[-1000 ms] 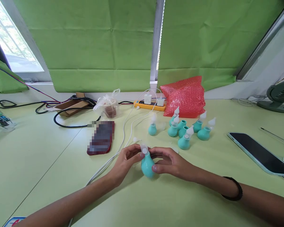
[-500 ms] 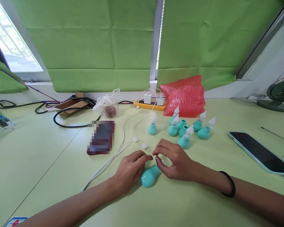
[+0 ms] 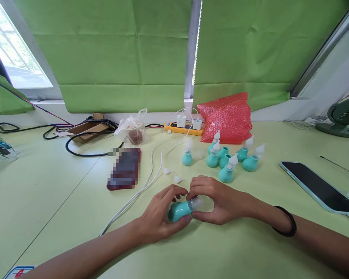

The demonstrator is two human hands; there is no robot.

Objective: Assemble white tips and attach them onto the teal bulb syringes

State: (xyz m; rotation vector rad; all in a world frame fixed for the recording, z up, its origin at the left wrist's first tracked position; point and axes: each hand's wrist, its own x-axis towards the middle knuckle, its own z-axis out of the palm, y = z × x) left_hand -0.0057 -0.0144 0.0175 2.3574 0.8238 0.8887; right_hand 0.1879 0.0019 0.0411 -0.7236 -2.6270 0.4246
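My left hand [image 3: 159,215] is wrapped round a teal rubber bulb [image 3: 178,210] that lies on its side just above the table. My right hand [image 3: 218,199] pinches the clear plastic tip piece [image 3: 196,203] at the bulb's mouth, thumb below and fingers over it. Two loose white tips [image 3: 177,179] lie on the table just beyond my hands. Several more teal bulbs with white nozzles [image 3: 225,159] stand in a group farther back on the right.
A white cable [image 3: 151,170] runs from the yellow power strip [image 3: 184,129] past my left hand. A blurred dark wallet [image 3: 125,169] lies to the left, a phone [image 3: 320,188] to the right, a red bubble-wrap bag [image 3: 227,116] behind the bulbs, a fan [image 3: 344,116] at far right.
The bulb went from upright in both hands to lying on its side. My left hand has closed round it again and my right hand has come onto its clear tip.
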